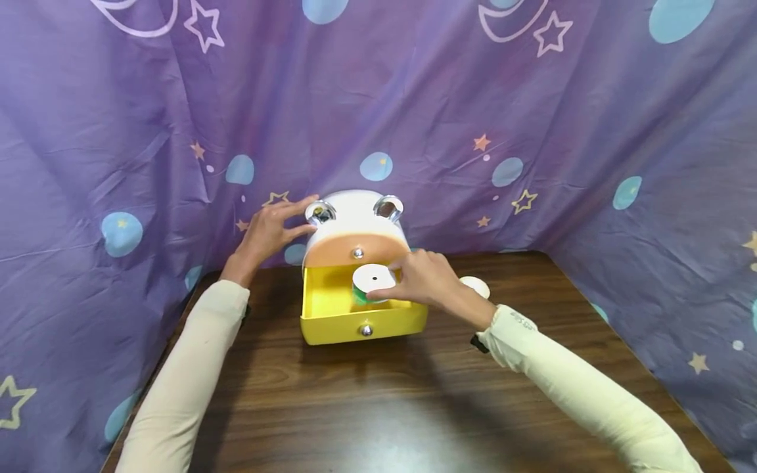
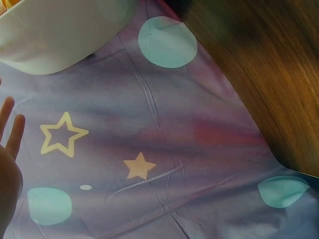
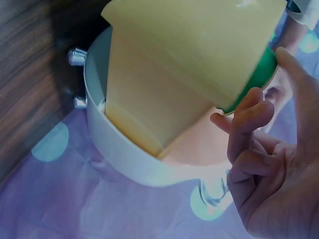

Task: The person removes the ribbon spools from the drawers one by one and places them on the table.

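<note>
A small white cabinet (image 1: pixel 353 209) with round silver ears and an orange front stands at the back of the wooden table (image 1: pixel 378 407). Its yellow drawer (image 1: pixel 331 309) is pulled out toward me. My right hand (image 1: pixel 421 279) holds a white-topped green roll (image 1: pixel 372 282) inside the open drawer; in the right wrist view my fingers (image 3: pixel 249 124) curl against the green roll (image 3: pixel 256 79). My left hand (image 1: pixel 273 230) rests with straight fingers on the cabinet's upper left side, by the left ear. In the left wrist view only fingertips (image 2: pixel 10 129) and the cabinet's white body (image 2: pixel 55 35) show.
A purple cloth (image 1: pixel 532 131) printed with stars, moons and blue dots hangs behind and on both sides of the table. A small white round object (image 1: pixel 476 286) lies on the table just right of my right hand.
</note>
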`<state>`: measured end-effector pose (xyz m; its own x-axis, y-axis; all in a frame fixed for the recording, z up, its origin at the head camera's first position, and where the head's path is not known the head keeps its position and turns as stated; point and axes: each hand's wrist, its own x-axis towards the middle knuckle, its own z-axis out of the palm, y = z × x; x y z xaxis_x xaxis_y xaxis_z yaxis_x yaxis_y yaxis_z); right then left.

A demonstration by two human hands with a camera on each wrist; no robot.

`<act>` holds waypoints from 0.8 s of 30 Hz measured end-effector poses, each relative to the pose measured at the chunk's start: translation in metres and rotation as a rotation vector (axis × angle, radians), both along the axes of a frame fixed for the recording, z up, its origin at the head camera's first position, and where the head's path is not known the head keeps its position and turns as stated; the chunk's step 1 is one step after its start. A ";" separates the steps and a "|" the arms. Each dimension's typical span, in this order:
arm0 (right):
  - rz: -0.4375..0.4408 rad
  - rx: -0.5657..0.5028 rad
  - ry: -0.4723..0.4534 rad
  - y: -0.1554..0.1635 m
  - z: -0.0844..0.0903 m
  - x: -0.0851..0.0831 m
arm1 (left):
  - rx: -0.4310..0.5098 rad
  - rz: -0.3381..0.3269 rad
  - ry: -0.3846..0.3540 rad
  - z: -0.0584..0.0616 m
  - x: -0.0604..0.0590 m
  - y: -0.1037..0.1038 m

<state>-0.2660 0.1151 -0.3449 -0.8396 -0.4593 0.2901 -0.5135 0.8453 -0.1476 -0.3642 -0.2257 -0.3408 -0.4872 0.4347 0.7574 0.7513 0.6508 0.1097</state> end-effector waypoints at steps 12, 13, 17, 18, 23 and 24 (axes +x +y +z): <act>-0.026 -0.016 0.045 0.048 0.011 0.007 | -0.002 0.002 0.001 -0.001 0.001 0.002; -0.034 -0.017 0.044 0.052 0.011 0.008 | -0.003 0.002 -0.001 -0.002 0.002 0.002; -0.070 -0.034 0.039 0.069 0.012 0.010 | -0.005 0.004 -0.007 -0.003 0.002 0.002; -0.078 -0.037 0.034 0.073 0.012 0.010 | -0.005 0.005 -0.006 -0.002 0.002 0.003; -0.128 -0.065 0.010 0.097 0.007 0.005 | 0.003 0.020 -0.005 -0.001 0.001 0.003; -0.141 -0.067 0.006 0.103 0.005 0.004 | 0.005 0.021 -0.005 0.000 0.001 0.003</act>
